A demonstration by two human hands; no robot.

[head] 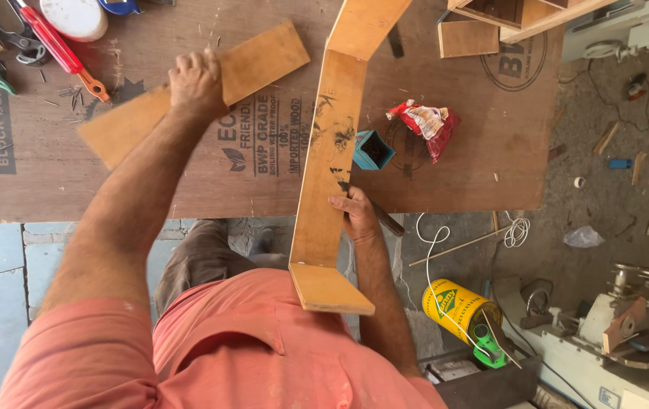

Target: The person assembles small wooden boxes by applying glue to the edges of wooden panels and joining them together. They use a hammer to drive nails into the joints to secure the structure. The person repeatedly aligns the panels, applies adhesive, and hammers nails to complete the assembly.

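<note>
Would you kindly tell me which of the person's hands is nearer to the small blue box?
Right. The right hand grips the wooden frame just below the blue box; the left hand rests on a plank farther off.

A loose board (196, 91) is laid flat on the plywood sheet (460, 174), under the left hand (197, 82). To its right a three-piece frame (332, 163) is stood on the sheet, overhanging the near edge, with the right hand (356, 213) at its right side. Right of the frame a small open box (373, 150) is set, then a crumpled packet (426, 125). Pliers (59, 47) are placed at far left. Below the sheet's edge, on the floor, a can (457, 307) is lying
</note>
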